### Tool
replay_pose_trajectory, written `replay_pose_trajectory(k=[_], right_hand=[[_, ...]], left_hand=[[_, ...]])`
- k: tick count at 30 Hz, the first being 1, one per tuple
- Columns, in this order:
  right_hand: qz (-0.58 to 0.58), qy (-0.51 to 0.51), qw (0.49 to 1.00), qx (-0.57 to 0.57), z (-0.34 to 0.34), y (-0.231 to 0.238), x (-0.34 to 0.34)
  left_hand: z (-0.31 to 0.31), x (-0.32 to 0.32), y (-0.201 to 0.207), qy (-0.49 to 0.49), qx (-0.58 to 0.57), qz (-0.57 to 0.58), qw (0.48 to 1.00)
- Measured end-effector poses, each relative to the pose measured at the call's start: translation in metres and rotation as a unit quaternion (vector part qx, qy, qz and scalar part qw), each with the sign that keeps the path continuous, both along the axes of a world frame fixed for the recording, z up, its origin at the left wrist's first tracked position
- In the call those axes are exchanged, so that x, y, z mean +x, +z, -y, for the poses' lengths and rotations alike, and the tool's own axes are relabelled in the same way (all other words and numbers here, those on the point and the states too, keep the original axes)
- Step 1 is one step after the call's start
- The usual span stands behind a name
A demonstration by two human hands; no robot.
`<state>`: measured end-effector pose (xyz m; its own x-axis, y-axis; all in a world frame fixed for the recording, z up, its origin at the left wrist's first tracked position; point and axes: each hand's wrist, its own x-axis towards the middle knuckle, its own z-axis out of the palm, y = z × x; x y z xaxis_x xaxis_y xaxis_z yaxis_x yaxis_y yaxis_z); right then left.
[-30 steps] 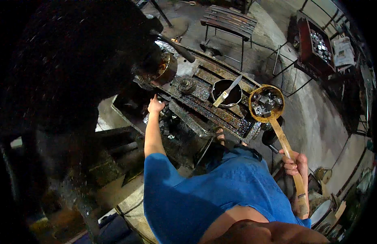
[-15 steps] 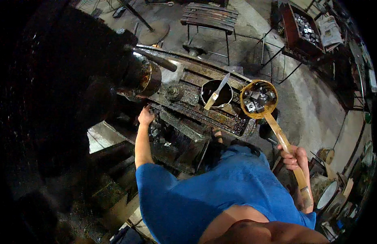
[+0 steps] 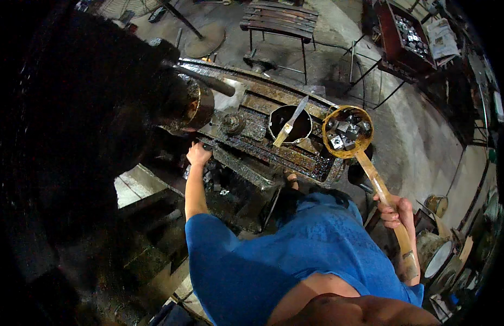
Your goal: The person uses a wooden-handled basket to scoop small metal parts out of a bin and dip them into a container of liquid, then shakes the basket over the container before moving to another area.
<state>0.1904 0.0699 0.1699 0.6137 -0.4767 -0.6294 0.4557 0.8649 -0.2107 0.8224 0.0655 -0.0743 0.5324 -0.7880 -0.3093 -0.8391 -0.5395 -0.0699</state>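
My right hand (image 3: 396,211) is wrapped round the flat wooden handle of a round basket scoop (image 3: 361,154). Several shiny square metal pieces (image 3: 347,130) with holes lie in its bowl, which is held out over the right end of the machine table (image 3: 252,103). On the left, my left hand (image 3: 198,154) is closed at the near edge of the table, with something small and dark at its fingers that I cannot make out. Just below that hand lies a pile of dark metal pieces (image 3: 215,179), partly in shadow.
A pan of dark liquid (image 3: 284,117) stands on the table with a paintbrush (image 3: 290,126) laid across it. Metal chips cover the table. A dark machine head (image 3: 197,103) rises at the left. Behind are a slatted stool (image 3: 278,22) and a red bin (image 3: 396,46) of metal parts.
My left hand has shifted slightly to the right, and its fingers look more curled, with a dark thing beside them. The scoop in my right hand has hardly moved.
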Motion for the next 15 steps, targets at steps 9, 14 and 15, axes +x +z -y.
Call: replay_pose_trajectory(k=[9,14,15], right_hand=[[-0.009,-0.002,1.000,0.016,0.001,-0.001,0.000],[-0.060,0.008,0.998,0.031,0.003,0.006,0.002],[-0.056,0.003,0.998,0.035,0.003,0.005,0.003]], left_hand=[[-0.010,-0.001,-0.016,-0.054,-0.100,0.053,0.992],[-0.010,0.020,-0.038,-0.113,-0.142,0.051,0.982],[-0.005,0.014,-0.031,-0.086,-0.139,0.028,0.986]])
